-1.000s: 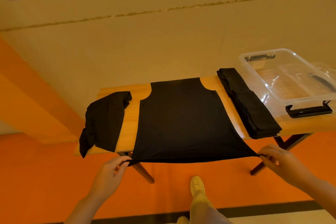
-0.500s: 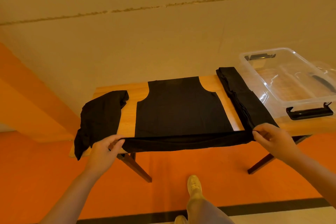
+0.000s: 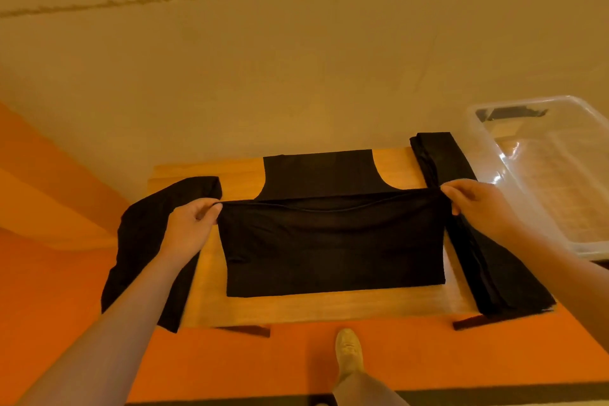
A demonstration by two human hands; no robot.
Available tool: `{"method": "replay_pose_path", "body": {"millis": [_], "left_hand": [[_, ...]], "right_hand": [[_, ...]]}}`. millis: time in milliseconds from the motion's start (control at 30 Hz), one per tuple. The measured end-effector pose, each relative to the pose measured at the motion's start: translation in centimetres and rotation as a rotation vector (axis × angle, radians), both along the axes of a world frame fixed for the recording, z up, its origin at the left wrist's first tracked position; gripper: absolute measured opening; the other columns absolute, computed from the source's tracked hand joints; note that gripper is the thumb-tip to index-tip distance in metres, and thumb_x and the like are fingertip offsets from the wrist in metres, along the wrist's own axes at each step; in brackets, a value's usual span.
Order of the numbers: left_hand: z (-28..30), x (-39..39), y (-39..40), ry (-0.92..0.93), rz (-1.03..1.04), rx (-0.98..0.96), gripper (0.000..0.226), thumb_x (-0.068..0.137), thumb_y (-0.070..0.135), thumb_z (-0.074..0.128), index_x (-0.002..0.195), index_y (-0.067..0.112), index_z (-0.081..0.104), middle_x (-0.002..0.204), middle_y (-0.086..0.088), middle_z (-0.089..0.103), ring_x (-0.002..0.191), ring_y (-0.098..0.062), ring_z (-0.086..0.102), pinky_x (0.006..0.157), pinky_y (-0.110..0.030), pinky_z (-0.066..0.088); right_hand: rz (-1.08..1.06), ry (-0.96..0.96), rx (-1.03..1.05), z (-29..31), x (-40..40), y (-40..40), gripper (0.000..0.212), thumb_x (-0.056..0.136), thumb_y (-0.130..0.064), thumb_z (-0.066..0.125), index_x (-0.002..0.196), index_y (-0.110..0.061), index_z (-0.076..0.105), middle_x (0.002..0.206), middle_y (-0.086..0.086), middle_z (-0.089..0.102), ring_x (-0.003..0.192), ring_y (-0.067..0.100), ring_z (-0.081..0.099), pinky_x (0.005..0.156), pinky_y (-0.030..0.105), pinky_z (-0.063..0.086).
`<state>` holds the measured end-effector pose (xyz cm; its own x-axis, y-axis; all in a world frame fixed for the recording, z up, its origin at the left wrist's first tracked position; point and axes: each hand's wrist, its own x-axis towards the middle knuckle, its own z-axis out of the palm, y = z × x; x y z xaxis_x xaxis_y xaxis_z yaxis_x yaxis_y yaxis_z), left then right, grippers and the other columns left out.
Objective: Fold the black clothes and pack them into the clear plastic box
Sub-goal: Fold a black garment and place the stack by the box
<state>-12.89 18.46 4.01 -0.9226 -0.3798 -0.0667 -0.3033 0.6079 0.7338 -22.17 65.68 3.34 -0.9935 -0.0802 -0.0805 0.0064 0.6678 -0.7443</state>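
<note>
Garment hem point(image 3: 329, 208) now mid-table point(image 3: 329, 308)

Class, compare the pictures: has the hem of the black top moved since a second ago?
Yes. Both hands have carried the black top's hem from the table's near edge away toward its far edge.

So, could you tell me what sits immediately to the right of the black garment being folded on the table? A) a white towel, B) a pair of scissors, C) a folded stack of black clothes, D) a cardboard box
C: a folded stack of black clothes lies along the right side of the black garment, between it and the clear plastic box on the wooden table.
</note>
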Motion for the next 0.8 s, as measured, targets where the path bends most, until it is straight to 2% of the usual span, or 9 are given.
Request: {"method": "replay_pose_path", "body": {"millis": [200, 267, 400, 500, 567, 633, 667, 733, 800], "left_hand": [[-2.0, -8.5, -1.6, -0.07, 0.017, -0.028, 0.029, 0.097, 0.029, 0.054, 0.116, 0.011, 0.066, 0.097, -0.002, 0.066, 0.095, -0.018, 0.061, 0.085, -0.029, 0.043], [-2.7, -11.2, -2.0, -0.085, 0.032, -0.016, 0.029, 0.097, 0.029, 0.054, 0.117, 0.011, 0.065, 0.102, -0.003, 0.066, 0.098, -0.018, 0.06, 0.086, -0.029, 0.042], [-4.5, -16.3, -2.4, -0.088, 0.042, -0.023, 0.029, 0.097, 0.027, 0.054, 0.117, 0.008, 0.065, 0.11, -0.005, 0.066, 0.104, -0.019, 0.059, 0.089, -0.03, 0.042], [-6.3, -19.5, -2.2, -0.105, 0.085, -0.044, 0.03, 0.097, 0.025, 0.054, 0.118, 0.006, 0.064, 0.112, -0.007, 0.064, 0.107, -0.023, 0.058, 0.087, -0.027, 0.04], [-8.0, -21.0, -1.9, -0.145, 0.096, -0.079, 0.029, 0.098, 0.024, 0.053, 0.117, 0.005, 0.063, 0.11, -0.008, 0.063, 0.106, -0.026, 0.058, 0.082, -0.027, 0.038], [-9.6, -21.6, -1.4, -0.146, 0.117, -0.173, 0.028, 0.098, 0.025, 0.051, 0.117, 0.006, 0.062, 0.113, -0.01, 0.062, 0.105, -0.03, 0.058, 0.08, -0.03, 0.039], [-10.3, -21.5, -1.1, -0.135, 0.128, -0.26, 0.029, 0.098, 0.026, 0.051, 0.119, 0.007, 0.059, 0.119, -0.012, 0.059, 0.108, -0.031, 0.057, 0.085, -0.034, 0.04], [-11.4, -20.9, 0.1, -0.113, 0.096, -0.458, 0.036, 0.098, 0.03, 0.049, 0.127, 0.009, 0.052, 0.133, -0.012, 0.05, 0.12, -0.032, 0.049, 0.1, -0.044, 0.034], [-11.7, -19.9, 1.9, -0.081, -0.012, -0.59, 0.044, 0.099, 0.034, 0.044, 0.136, 0.01, 0.046, 0.144, -0.01, 0.043, 0.131, -0.029, 0.041, 0.106, -0.046, 0.031]], "right_hand": [[0.001, -0.063, 0.074, -1.5, -9.3, -1.6, 0.023, 0.097, -0.026, 0.052, 0.104, -0.01, 0.067, 0.072, 0.006, 0.061, 0.067, 0.017, 0.058, 0.065, 0.026, 0.045], [-0.016, -0.086, 0.103, -2.4, -12.1, -2.2, 0.026, 0.097, -0.027, 0.051, 0.107, -0.009, 0.067, 0.073, 0.004, 0.062, 0.067, 0.017, 0.058, 0.063, 0.027, 0.045], [-0.037, -0.083, 0.205, -4.2, -16.4, -3.9, 0.027, 0.099, -0.024, 0.05, 0.114, -0.008, 0.065, 0.077, -0.003, 0.059, 0.065, 0.008, 0.054, 0.057, 0.019, 0.037], [-0.036, -0.046, 0.292, -5.8, -18.4, -5.2, 0.027, 0.099, -0.021, 0.05, 0.114, -0.004, 0.064, 0.083, 0.0, 0.06, 0.066, 0.006, 0.053, 0.064, 0.022, 0.04], [-0.011, -0.027, 0.337, -7.0, -18.9, -5.9, 0.025, 0.099, -0.021, 0.048, 0.11, -0.004, 0.063, 0.091, 0.005, 0.063, 0.069, 0.011, 0.056, 0.068, 0.027, 0.044], [0.023, 0.036, 0.428, -8.4, -18.9, -6.6, 0.028, 0.099, -0.024, 0.047, 0.116, -0.005, 0.058, 0.112, 0.012, 0.06, 0.083, 0.023, 0.061, 0.068, 0.034, 0.051], [0.043, 0.083, 0.475, -8.9, -18.8, -6.9, 0.031, 0.099, -0.026, 0.048, 0.12, -0.005, 0.055, 0.121, 0.013, 0.055, 0.091, 0.027, 0.061, 0.067, 0.038, 0.053], [0.125, 0.176, 0.544, -10.0, -18.2, -7.5, 0.035, 0.097, -0.027, 0.05, 0.124, -0.004, 0.053, 0.129, 0.013, 0.049, 0.1, 0.03, 0.06, 0.064, 0.038, 0.055], [0.227, 0.26, 0.579, -10.7, -17.2, -8.2, 0.037, 0.096, -0.028, 0.05, 0.125, -0.005, 0.053, 0.133, 0.012, 0.048, 0.105, 0.03, 0.058, 0.071, 0.037, 0.056]]}}
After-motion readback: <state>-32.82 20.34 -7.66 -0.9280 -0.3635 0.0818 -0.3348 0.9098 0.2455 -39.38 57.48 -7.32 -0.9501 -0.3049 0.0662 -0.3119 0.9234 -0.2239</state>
